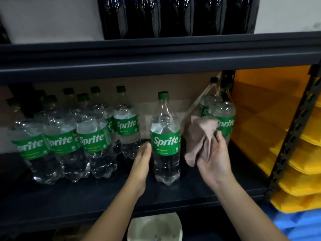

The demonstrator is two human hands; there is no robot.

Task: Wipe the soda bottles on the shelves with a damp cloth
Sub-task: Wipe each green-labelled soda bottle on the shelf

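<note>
Clear plastic, green label and cap: soda bottle [165, 140], upright, long axis vertical, alone at mid-shelf on the dark shelf [104, 197]. Head view only.
Left hand [141, 164]: fingers straight, laid flat against the bottle's left side; grasps nothing.
Right hand [214, 157]: just right of the bottle, apart from it; fingers and thumb hold a pinkish cloth [201, 138], bunched. Dampness cannot be judged.
Judgement: cloth lies nearest the bottle's right flank; wiping hand must travel leftward.
Further bottles [93, 136]: grouped left.
</note>
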